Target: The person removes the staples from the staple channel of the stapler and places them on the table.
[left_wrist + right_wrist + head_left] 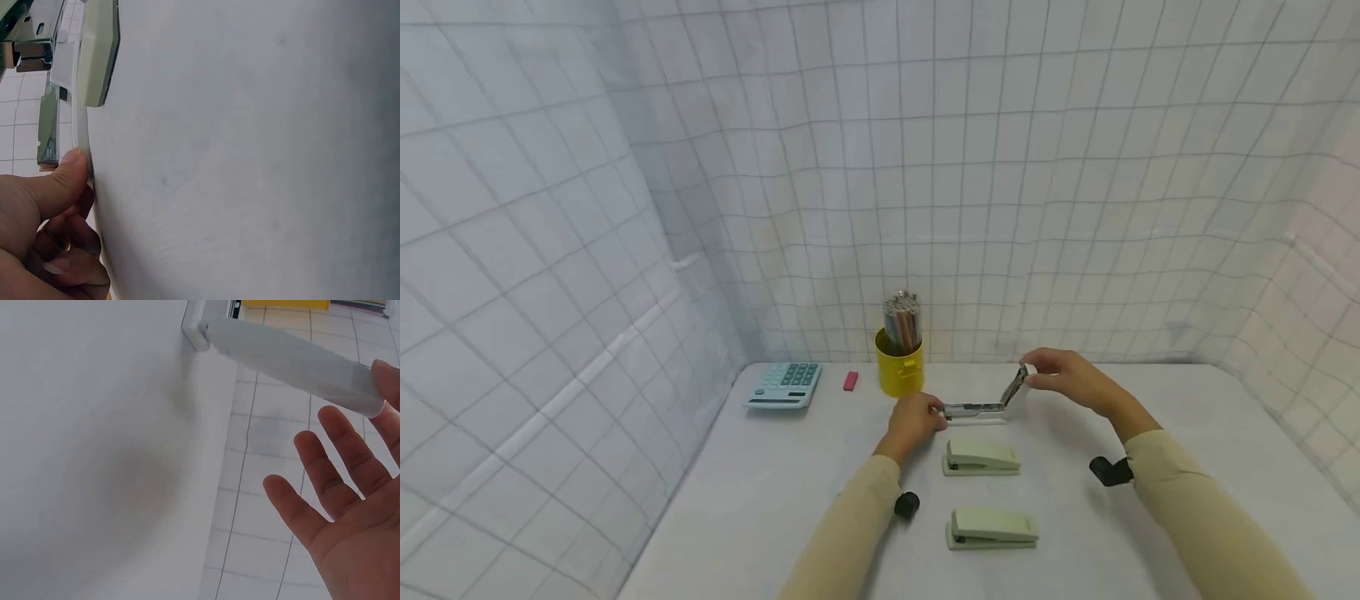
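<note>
A white stapler (974, 410) lies on the far part of the table with its top arm swung up and back at its right end. My left hand (913, 423) pinches the left end of its base, with the thumb (65, 178) on the base's edge. The raised top arm (287, 365) is pinched at its tip between thumb and index finger of my right hand (1067, 379); the other fingers spread loosely. Metal inner parts of the stapler show in the head view. In front of it a pale green stapler (982, 457) rests closed.
Nearer me sits a second pale green stapler (992, 529). Behind my left hand stands a yellow cup (900, 377) full of pencils (902, 323). To its left are a pink eraser (850, 381) and a light blue calculator (785, 386). Checked cloth (962, 183) hangs along the table's back.
</note>
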Demonstrator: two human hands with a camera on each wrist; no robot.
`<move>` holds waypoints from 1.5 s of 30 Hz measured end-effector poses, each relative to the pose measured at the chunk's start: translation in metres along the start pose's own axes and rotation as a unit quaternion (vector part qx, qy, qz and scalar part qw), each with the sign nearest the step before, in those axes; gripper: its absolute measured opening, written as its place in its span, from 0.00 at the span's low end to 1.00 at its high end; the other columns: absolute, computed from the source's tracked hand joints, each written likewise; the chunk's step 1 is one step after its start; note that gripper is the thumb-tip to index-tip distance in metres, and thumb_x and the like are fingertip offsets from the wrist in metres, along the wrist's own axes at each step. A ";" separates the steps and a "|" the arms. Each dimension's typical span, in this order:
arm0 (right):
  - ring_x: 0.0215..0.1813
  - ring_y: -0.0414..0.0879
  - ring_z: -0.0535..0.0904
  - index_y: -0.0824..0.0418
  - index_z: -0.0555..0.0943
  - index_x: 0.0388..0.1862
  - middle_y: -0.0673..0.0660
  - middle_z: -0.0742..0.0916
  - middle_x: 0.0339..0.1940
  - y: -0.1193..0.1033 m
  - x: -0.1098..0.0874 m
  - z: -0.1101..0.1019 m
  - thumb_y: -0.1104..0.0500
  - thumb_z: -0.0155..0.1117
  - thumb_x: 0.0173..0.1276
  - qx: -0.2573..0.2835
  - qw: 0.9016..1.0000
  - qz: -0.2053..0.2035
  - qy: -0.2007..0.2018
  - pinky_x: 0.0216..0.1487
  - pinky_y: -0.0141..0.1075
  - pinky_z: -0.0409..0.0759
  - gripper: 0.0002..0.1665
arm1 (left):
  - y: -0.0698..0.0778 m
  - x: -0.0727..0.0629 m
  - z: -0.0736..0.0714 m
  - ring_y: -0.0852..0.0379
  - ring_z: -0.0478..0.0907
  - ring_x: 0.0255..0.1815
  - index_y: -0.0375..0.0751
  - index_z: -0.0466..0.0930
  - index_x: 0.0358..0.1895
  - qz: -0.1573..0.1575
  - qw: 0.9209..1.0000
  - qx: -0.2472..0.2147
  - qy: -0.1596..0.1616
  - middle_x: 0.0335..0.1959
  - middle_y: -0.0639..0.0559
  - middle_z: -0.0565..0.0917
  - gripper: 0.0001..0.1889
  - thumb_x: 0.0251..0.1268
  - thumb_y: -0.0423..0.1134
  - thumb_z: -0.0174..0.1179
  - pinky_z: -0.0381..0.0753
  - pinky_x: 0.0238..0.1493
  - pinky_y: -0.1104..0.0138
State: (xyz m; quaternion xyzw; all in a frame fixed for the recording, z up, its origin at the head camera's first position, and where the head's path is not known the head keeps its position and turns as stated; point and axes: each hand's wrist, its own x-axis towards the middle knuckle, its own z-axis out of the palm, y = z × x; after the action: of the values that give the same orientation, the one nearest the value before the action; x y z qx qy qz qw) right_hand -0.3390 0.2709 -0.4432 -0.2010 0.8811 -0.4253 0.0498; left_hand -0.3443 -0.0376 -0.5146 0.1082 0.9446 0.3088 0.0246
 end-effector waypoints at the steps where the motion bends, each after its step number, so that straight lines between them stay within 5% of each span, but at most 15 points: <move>1: 0.69 0.63 0.74 0.59 0.77 0.66 0.62 0.80 0.66 0.003 -0.002 -0.003 0.49 0.66 0.74 0.003 1.000 0.004 -0.002 0.64 0.60 0.72 0.26 | 0.000 0.000 -0.001 0.60 0.78 0.34 0.44 0.90 0.46 -0.002 1.000 0.001 0.001 0.32 0.55 0.86 0.11 0.60 0.38 0.74 0.79 0.43 0.62; 14: 0.54 0.55 0.77 0.64 0.79 0.57 0.62 0.83 0.55 0.039 -0.019 -0.017 0.58 0.68 0.67 -0.062 0.992 0.087 -0.066 0.51 0.49 0.77 0.21 | 0.004 -0.001 -0.001 0.59 0.77 0.34 0.45 0.90 0.47 -0.030 0.999 -0.005 -0.014 0.33 0.55 0.85 0.11 0.61 0.39 0.73 0.79 0.43 0.62; 21: 0.50 0.64 0.81 0.71 0.79 0.58 0.72 0.84 0.51 0.003 -0.011 -0.007 0.60 0.66 0.67 -0.160 0.983 0.079 0.043 0.45 0.54 0.80 0.23 | 0.002 0.000 -0.001 0.59 0.77 0.34 0.47 0.90 0.47 -0.028 1.000 0.004 -0.013 0.33 0.56 0.85 0.11 0.61 0.40 0.73 0.79 0.43 0.61; 25: 0.39 0.54 0.79 0.68 0.83 0.51 0.61 0.84 0.39 -0.021 0.003 0.018 0.59 0.64 0.70 -0.108 0.988 0.084 0.065 0.36 0.43 0.78 0.17 | 0.000 0.000 -0.001 0.59 0.77 0.35 0.47 0.90 0.48 -0.028 1.000 0.003 -0.014 0.33 0.56 0.85 0.12 0.62 0.41 0.73 0.79 0.43 0.61; 29: 0.40 0.52 0.78 0.67 0.83 0.53 0.56 0.85 0.39 -0.030 0.019 0.052 0.57 0.65 0.71 0.010 0.993 0.113 0.010 0.35 0.39 0.78 0.17 | 0.001 0.000 0.000 0.58 0.77 0.34 0.46 0.90 0.47 -0.025 1.000 0.002 -0.015 0.33 0.56 0.85 0.12 0.62 0.41 0.73 0.79 0.43 0.61; 32: 0.39 0.50 0.77 0.66 0.83 0.53 0.55 0.85 0.40 -0.032 0.029 0.076 0.57 0.67 0.70 0.048 0.990 0.133 -0.023 0.34 0.38 0.77 0.18 | 0.001 0.000 0.000 0.58 0.76 0.34 0.45 0.90 0.47 -0.020 1.000 -0.002 -0.015 0.32 0.55 0.84 0.11 0.61 0.40 0.73 0.78 0.42 0.62; 37: 0.35 0.46 0.77 0.65 0.86 0.48 0.55 0.87 0.40 -0.037 0.039 0.097 0.59 0.69 0.68 0.015 0.991 0.130 -0.031 0.29 0.37 0.77 0.13 | 0.001 0.002 -0.001 0.58 0.75 0.33 0.45 0.89 0.47 -0.021 1.000 -0.003 -0.019 0.31 0.56 0.83 0.11 0.62 0.40 0.73 0.77 0.41 0.63; 45: 0.34 0.47 0.78 0.63 0.86 0.40 0.55 0.85 0.35 -0.040 0.044 0.102 0.60 0.72 0.64 -0.021 0.990 0.136 -0.017 0.28 0.37 0.79 0.08 | 0.001 0.003 -0.001 0.58 0.75 0.32 0.46 0.89 0.46 -0.027 0.999 0.000 -0.018 0.31 0.56 0.83 0.11 0.61 0.40 0.73 0.76 0.40 0.62</move>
State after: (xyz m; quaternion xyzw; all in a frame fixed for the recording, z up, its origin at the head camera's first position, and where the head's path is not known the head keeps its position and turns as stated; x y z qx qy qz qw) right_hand -0.3408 0.1565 -0.4739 -0.0876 0.9081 -0.3924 0.1173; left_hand -0.3471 -0.0369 -0.5137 0.0885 0.9465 0.3062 0.0495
